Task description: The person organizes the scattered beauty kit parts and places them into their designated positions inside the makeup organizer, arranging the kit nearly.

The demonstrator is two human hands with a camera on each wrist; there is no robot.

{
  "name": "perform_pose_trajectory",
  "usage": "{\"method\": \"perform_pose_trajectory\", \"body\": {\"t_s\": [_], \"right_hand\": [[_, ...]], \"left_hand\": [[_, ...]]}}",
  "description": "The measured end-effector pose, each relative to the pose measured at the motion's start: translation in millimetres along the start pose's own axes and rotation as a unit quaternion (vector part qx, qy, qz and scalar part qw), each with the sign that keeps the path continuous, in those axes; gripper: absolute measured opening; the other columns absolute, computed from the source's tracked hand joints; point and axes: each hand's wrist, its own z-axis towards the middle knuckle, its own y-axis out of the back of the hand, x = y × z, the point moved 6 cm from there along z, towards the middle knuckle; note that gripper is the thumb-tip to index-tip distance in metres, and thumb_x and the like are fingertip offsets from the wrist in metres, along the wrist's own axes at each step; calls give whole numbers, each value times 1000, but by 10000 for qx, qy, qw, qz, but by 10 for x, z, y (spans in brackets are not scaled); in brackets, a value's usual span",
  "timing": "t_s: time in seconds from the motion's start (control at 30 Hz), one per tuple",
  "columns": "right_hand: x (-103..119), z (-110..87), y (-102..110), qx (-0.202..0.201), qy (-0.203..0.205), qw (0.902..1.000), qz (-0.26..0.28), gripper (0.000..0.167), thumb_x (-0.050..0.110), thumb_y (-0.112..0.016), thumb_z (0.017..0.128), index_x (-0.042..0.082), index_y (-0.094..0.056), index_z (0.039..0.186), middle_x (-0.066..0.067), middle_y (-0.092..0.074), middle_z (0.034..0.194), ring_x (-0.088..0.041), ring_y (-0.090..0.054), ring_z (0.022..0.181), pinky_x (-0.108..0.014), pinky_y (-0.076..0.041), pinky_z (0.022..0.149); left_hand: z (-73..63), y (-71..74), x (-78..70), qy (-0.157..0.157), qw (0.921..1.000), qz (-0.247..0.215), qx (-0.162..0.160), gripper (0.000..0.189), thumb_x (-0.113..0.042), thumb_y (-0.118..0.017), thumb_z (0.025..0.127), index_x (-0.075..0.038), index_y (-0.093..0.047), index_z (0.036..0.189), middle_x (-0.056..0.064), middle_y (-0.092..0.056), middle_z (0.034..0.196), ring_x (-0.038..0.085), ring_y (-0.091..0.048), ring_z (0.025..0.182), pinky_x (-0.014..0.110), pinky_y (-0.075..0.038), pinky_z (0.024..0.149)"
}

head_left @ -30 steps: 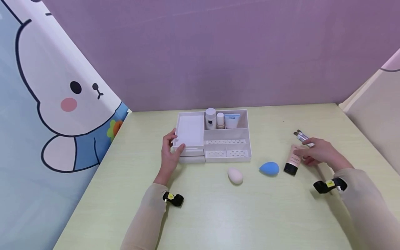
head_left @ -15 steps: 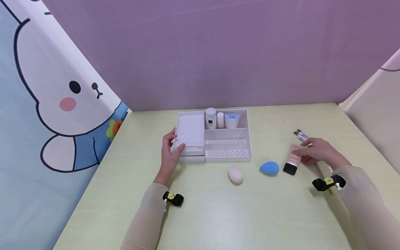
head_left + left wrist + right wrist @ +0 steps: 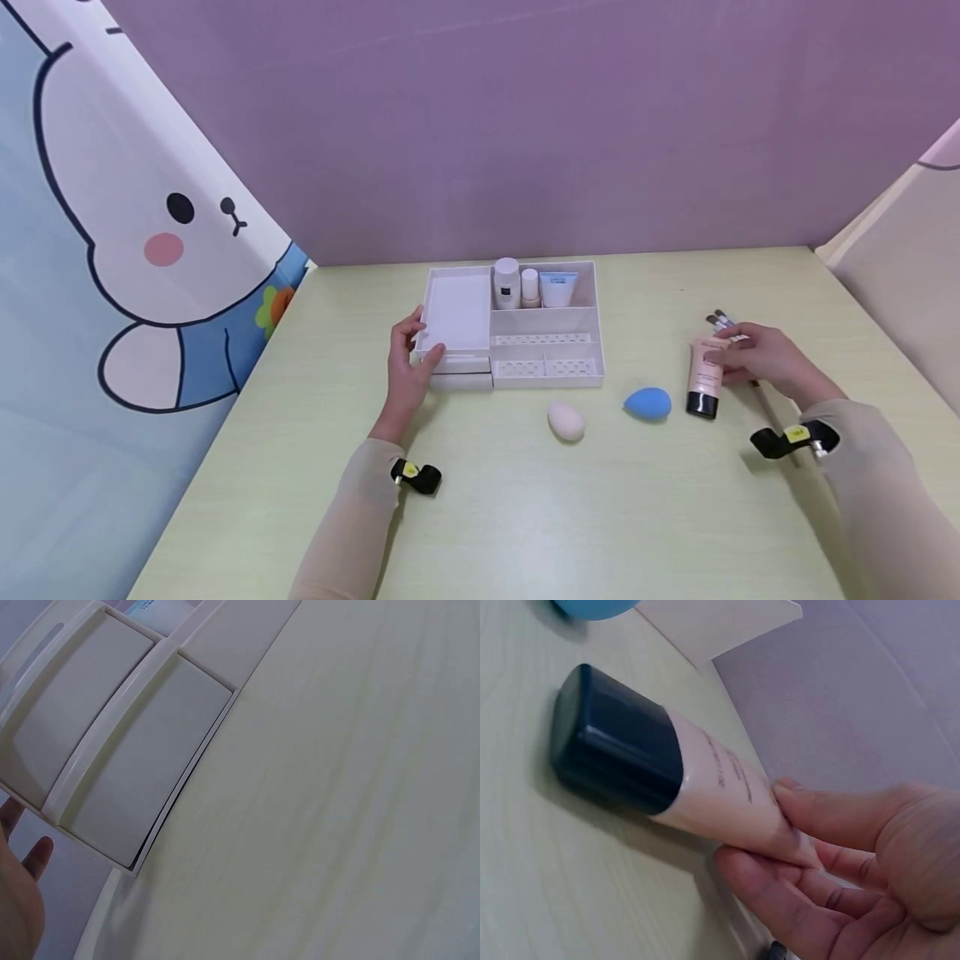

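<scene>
Fingers [image 3: 769, 896] of the right hand [image 3: 772, 358], angled toward ten o'clock, pinch the flat end of a pale-pink squeeze tube [image 3: 705, 371] at three o'clock in the head view; its glossy black cap [image 3: 702, 406] points to six. The left hand [image 3: 407, 377], fingers loosely parted, touches a white, compartmented plastic organiser [image 3: 544, 321] at its eight o'clock side.

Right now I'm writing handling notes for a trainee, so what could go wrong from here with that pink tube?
The right hand pinches the pink tube near its flat end, with the black cap at the far end, so it might pivot or slip. The brushes lie close by that hand and could get knocked. The blue sponge sits between the tube and the organizer; a low sideways carry might bump it.
</scene>
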Motion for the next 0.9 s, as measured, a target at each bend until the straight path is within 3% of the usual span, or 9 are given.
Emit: {"method": "perform_pose_trajectory", "body": {"t_s": [0.2, 0.37, 0.63, 0.9], "right_hand": [[48, 1, 19, -312, 138, 9994, -112, 60, 10, -67, 94, -15, -35, 138, -18, -61, 103, -15, -68, 74, -34, -58, 70], [143, -26, 20, -630, 309, 9973, -232, 62, 14, -69, 93, -15, -37, 138, -24, -54, 111, -10, -67, 74, -32, -57, 70], [376, -64, 25, -1183, 896, 9887, -192, 52, 11, -68, 93, -11, -44, 133, -8, -59, 94, -8, -67, 70, -35, -58, 69], [635, -64, 10, -1572, 1311, 9788, 28, 48, 7, -69, 92, -9, -47, 131, 11, -62, 85, -2, -67, 69, -25, -56, 65]], "left_hand": [[-1, 4, -3, -211, 9998, 39, -60, 37, -15, -69, 88, 0, -49, 115, 15, -47, 148, 29, -43, 132, 35, -32, 97], [1, 6, 7, -44, 10000, 58, 13, 39, -6, -67, 87, 8, -46, 117, 19, -44, 150, 32, -40, 136, 35, -31, 101], [0, -11, -26, 159, 9998, 107, 62, 40, 4, -65, 88, 14, -43, 120, 24, -41, 150, 37, -37, 137, 33, -30, 103], [-17, -39, -376, 244, 9996, 153, 83, 39, 6, -63, 86, 19, -43, 117, 31, -40, 147, 42, -38, 134, 29, -32, 100]]}}
